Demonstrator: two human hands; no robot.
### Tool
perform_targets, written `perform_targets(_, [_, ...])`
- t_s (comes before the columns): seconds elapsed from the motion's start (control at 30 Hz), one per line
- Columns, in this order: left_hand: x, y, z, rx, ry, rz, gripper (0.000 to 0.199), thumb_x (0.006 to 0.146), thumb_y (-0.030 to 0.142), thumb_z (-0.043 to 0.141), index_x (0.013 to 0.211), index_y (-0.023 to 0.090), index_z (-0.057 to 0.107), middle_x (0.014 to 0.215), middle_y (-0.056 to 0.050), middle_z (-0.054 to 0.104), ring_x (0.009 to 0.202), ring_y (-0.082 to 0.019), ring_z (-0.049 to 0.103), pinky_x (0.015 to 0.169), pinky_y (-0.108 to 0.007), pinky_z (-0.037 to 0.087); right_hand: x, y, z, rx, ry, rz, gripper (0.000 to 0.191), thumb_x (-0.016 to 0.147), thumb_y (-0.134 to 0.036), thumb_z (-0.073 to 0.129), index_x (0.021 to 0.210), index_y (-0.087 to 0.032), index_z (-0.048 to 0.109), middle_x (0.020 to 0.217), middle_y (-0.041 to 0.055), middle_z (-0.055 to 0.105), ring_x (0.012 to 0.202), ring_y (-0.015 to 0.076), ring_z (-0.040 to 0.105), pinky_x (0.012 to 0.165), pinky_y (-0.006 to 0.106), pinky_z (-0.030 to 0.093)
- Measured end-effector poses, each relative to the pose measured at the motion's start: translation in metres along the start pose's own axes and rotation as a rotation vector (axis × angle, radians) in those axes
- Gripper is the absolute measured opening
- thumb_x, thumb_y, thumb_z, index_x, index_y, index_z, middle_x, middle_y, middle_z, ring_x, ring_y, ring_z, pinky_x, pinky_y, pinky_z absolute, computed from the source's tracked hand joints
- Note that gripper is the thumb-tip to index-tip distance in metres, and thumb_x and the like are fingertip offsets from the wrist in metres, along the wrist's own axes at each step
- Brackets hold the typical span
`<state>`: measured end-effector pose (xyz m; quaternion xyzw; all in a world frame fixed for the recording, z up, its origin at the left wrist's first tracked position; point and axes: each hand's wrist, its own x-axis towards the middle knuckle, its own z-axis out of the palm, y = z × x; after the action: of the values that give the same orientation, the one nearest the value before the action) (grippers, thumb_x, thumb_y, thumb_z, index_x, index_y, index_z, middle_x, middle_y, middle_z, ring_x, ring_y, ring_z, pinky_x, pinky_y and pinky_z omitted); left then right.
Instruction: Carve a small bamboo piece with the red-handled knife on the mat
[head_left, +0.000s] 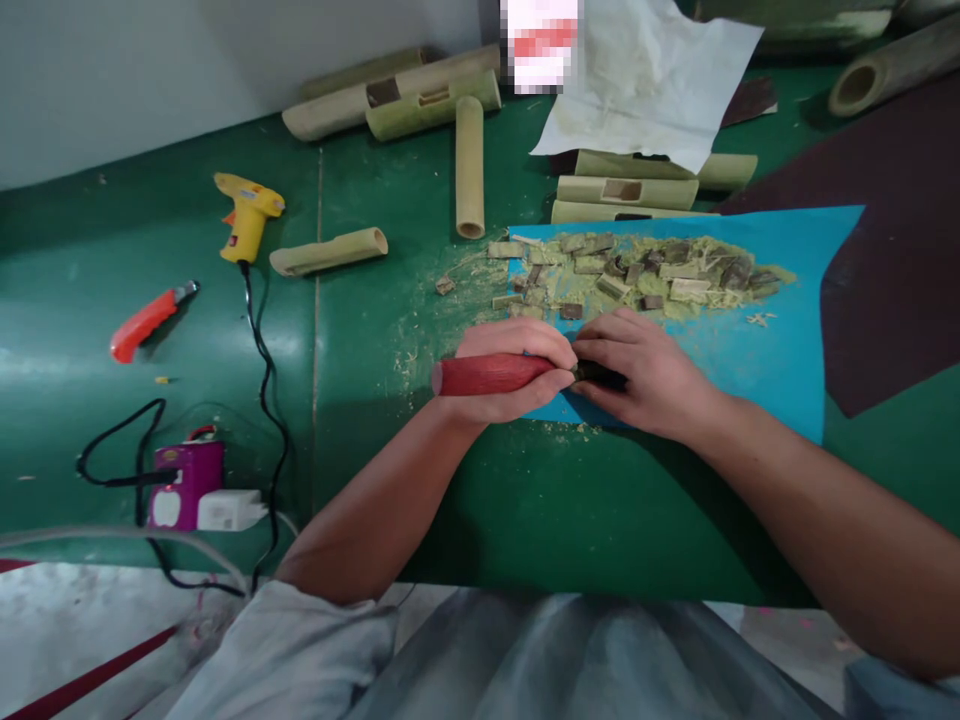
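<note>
My left hand (517, 345) is wrapped round a red handle (484, 374), whose blunt end points left. Against its fingertips, my right hand (637, 370) is closed on a dark piece (600, 375); what exactly this piece is cannot be made out. Both hands meet over the front part of a blue sheet (780, 350). Just beyond them, small cut bamboo chips (652, 302) and pale green sawdust (709, 250) lie on the sheet and spill off its left side.
Bamboo tubes (469, 170) and a white paper (637, 90) lie behind. On the left of the green table (390, 450) are a yellow glue gun (251, 215), a red-handled cutter (150, 318), a purple power block (187, 480) and loose black cable (266, 380).
</note>
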<state>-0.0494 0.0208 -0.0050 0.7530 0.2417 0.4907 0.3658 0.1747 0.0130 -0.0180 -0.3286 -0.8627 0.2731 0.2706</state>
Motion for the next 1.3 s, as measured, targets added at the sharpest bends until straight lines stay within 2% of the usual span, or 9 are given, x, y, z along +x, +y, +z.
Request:
perform_targets(0.23, [0.0008, 0.0001, -0.001, -0.029, -0.04, -0.006, 0.011, 0.083, 0.015, 0.083, 0.092, 0.018, 0.077, 0.092, -0.005, 0.083, 0.088, -0.016, 0.08, 0.087, -0.025, 0.064, 0.0004, -0.0009, -0.0005, -0.02, 0.009, -0.01, 0.023, 0.101, -0.036, 0.061, 0.112, -0.02, 0.073, 0.105, 0.0122, 0.074, 0.093, 0.0276, 0.063, 0.081, 0.043, 0.048])
perform_targets(0.47, [0.0039, 0.0023, 0.002, -0.058, -0.055, -0.049, 0.006, 0.088, 0.014, 0.073, 0.084, 0.019, 0.072, 0.084, -0.003, 0.08, 0.078, -0.014, 0.077, 0.076, -0.025, 0.062, -0.0006, 0.0004, -0.0003, -0.001, 0.006, -0.018, 0.02, 0.099, -0.033, 0.064, 0.11, -0.019, 0.074, 0.104, 0.0118, 0.073, 0.094, 0.0282, 0.063, 0.081, 0.044, 0.048])
perform_targets(0.7, [0.0006, 0.0012, 0.0019, -0.056, 0.019, -0.014, 0.016, 0.088, 0.016, 0.067, 0.073, 0.018, 0.062, 0.069, 0.001, 0.07, 0.063, -0.01, 0.068, 0.062, -0.023, 0.053, -0.0007, 0.001, -0.0022, -0.004, -0.006, -0.025, 0.025, 0.1, -0.033, 0.062, 0.118, -0.02, 0.073, 0.111, 0.0134, 0.074, 0.099, 0.029, 0.065, 0.083, 0.045, 0.05])
perform_targets(1.03, [-0.0014, 0.001, 0.0043, -0.035, 0.113, -0.007, 0.023, 0.089, 0.024, 0.069, 0.069, 0.018, 0.061, 0.064, 0.001, 0.067, 0.06, -0.01, 0.064, 0.06, -0.023, 0.051, -0.0011, 0.0001, -0.002, -0.031, -0.011, -0.03, 0.024, 0.102, -0.034, 0.059, 0.119, -0.022, 0.072, 0.111, 0.0113, 0.073, 0.098, 0.0267, 0.064, 0.083, 0.042, 0.049])
perform_targets(1.3, [-0.0049, 0.0, 0.0057, -0.029, 0.168, -0.015, 0.025, 0.09, 0.027, 0.069, 0.067, 0.018, 0.062, 0.064, 0.001, 0.068, 0.058, -0.01, 0.063, 0.057, -0.023, 0.05, -0.0004, -0.0006, -0.0024, -0.027, 0.002, -0.052, 0.024, 0.101, -0.031, 0.061, 0.118, -0.017, 0.072, 0.109, 0.0128, 0.073, 0.097, 0.0271, 0.063, 0.083, 0.042, 0.049])
